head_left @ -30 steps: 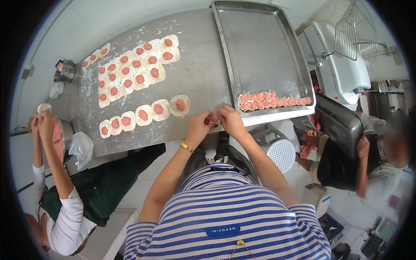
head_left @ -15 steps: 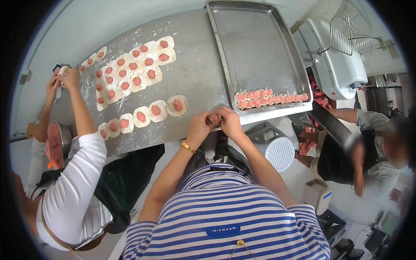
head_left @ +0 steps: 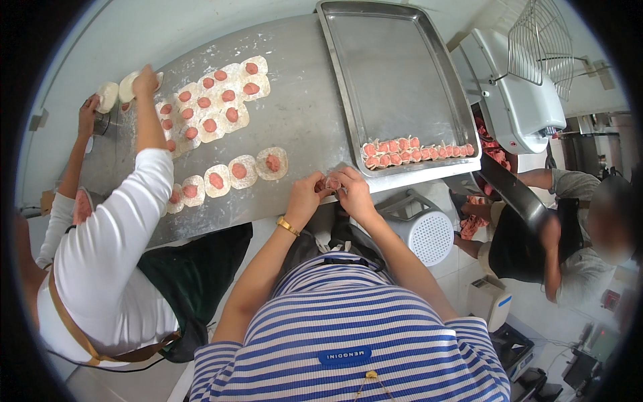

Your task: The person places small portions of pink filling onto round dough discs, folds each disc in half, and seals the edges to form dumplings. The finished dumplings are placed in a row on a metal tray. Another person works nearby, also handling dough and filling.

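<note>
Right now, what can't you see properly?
- Dumpling: head view, mostly covered by the left hand and right hand.
- Meat at far left: head view, mostly behind a co-worker's white sleeve.
- Wrapper row: head view, left end hidden by that sleeve.

Pink filling (head_left: 272,162), cream wrappers (head_left: 284,165), grey tray (head_left: 398,80), blue-and-white striped shirt (head_left: 348,315)

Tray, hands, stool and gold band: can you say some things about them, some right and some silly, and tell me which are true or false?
1. The left hand and right hand hold one dumpling. True.
2. The tray is full. False: it has dumplings only along its near end.
3. The gold band is on the right wrist. False: it is on the left.
4. The stool has holes in its seat. True.
</note>
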Tool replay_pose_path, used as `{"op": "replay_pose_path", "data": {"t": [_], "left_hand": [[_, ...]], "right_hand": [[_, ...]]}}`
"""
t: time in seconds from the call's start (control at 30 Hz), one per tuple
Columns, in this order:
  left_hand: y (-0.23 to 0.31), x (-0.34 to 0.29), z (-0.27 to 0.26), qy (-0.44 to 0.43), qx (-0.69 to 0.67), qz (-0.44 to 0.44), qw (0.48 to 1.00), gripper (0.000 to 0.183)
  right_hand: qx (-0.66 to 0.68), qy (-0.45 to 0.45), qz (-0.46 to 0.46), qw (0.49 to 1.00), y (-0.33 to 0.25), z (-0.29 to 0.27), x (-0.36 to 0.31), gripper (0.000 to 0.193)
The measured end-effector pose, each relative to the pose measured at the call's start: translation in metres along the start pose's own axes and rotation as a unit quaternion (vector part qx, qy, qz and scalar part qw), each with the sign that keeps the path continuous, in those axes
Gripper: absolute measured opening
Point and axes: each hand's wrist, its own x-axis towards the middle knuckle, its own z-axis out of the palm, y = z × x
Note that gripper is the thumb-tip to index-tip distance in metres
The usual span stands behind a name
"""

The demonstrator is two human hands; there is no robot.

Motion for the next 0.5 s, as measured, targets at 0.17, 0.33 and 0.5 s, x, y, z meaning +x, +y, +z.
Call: {"op": "replay_pose_path", "data": {"t": [0.17,0.33,0.5], "left_hand": [[-0.004,-0.001,-0.007,0.0,0.03,0.001,1.0,0.022],[0.002,-0.001,-0.02,-0.024,0.068,0.004,0.997,0.017],[-0.022,0.037,-0.097,0.171,-0.015,-0.061,0.983,0.014]], "right_hand": [[-0.003,0.013,-0.012,1.0,-0.008,-0.004,0.006,0.044],[-0.03,-0.02,-0.016,0.999,-0.009,0.003,0.005,0.039],[0.153,-0.086,0.117,0.977,-0.005,-0.018,0.008,0.038]]}}
